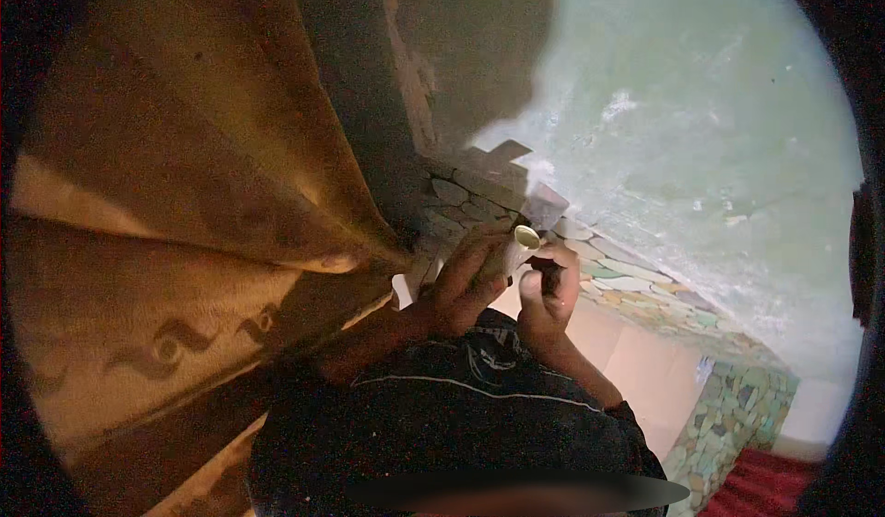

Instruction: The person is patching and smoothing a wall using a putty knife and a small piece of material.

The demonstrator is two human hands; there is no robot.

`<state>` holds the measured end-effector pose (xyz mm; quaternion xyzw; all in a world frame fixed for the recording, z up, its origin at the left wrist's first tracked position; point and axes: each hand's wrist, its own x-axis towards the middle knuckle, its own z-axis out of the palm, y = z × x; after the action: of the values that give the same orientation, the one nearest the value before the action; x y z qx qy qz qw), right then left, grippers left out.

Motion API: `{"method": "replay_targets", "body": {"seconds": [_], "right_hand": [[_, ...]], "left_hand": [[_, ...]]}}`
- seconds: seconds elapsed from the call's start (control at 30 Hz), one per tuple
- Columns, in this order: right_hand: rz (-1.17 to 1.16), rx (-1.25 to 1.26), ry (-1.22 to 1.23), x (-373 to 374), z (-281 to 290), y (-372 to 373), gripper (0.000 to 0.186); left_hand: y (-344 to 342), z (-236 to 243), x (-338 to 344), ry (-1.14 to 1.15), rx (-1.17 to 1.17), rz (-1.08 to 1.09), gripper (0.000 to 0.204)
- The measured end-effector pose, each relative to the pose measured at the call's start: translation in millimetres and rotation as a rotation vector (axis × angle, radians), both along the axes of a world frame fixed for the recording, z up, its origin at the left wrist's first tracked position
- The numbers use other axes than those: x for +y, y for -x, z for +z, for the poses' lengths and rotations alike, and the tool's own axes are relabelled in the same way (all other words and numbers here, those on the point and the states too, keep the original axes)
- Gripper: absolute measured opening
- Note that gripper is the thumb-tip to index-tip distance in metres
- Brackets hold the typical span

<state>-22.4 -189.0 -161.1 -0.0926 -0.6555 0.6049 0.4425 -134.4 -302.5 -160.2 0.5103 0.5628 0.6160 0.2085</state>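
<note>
A pale tube [516, 257] with an open, round upper end is held in my left hand [466, 282], its fingers closed round it near the middle of the view. My right hand [550, 296] is just right of the tube, fingers curled around something dark that I cannot make out. Behind the tube, at the wall, is a pale grey squarish piece [545, 207], partly hidden by the tube and my hands.
A brown patterned curtain [184, 194] fills the left side. Ahead and right is a pale green wall [691, 120] with a mosaic stone band [627, 282] along it. Below are pale floor tiles [650, 365] and a red textile [765, 489] at lower right.
</note>
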Motion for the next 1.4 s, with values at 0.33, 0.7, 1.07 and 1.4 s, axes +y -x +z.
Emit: {"method": "replay_targets", "body": {"seconds": [0.33, 0.7, 1.07, 1.4], "right_hand": [[0.156, -0.048, 0.342, -11.5, 38.4, -9.6, 0.033], [-0.057, 0.150, 0.222, 82.7, 43.2, -55.7, 0.040], [-0.369, 0.245, -0.180, 163.5, 96.7, -60.4, 0.041], [-0.471, 0.268, -0.170, 181.0, 99.7, -62.5, 0.043]], "left_hand": [[-13.2, -30.7, 4.5, -0.075, -0.154, -0.105, 0.059], [-11.0, -21.3, 68.0, -0.166, 0.056, 0.496, 0.079], [53.2, 5.1, 53.8, 0.008, 0.249, 0.867, 0.056], [95.6, 2.6, 52.7, 0.136, 0.303, 0.884, 0.054]]}}
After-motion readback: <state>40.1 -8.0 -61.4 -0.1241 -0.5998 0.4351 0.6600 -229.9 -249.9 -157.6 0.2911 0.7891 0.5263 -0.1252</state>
